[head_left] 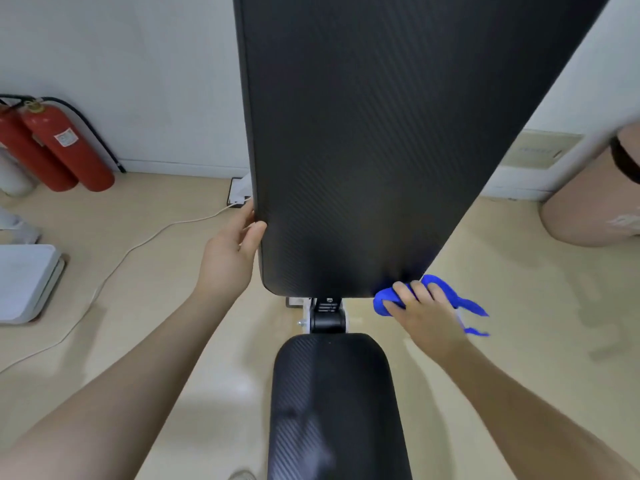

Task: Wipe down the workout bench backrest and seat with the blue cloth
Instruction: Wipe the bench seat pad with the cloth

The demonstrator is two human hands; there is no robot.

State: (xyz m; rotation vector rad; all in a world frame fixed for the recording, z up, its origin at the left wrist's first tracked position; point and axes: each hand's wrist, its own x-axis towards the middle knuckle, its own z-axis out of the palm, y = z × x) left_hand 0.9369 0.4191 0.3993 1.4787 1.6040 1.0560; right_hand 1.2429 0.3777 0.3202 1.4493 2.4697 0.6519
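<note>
The black padded backrest [363, 140] rises tilted away from me and fills the upper middle of the view. Below it, past a black hinge [327, 315], lies the black seat pad [336, 403]. My left hand [230, 252] grips the backrest's lower left edge, thumb on the front face. My right hand [424, 313] is closed on the blue cloth [440, 289] and presses it against the backrest's lower right corner. Loose ends of the cloth trail out to the right of the hand.
Two red fire extinguishers [65, 147] lean against the white wall at the left. A white cable [114, 268] runs across the beige floor to a socket strip [239, 192]. A white flat device [26, 282] lies at far left. Another person's leg [595, 199] is at the right edge.
</note>
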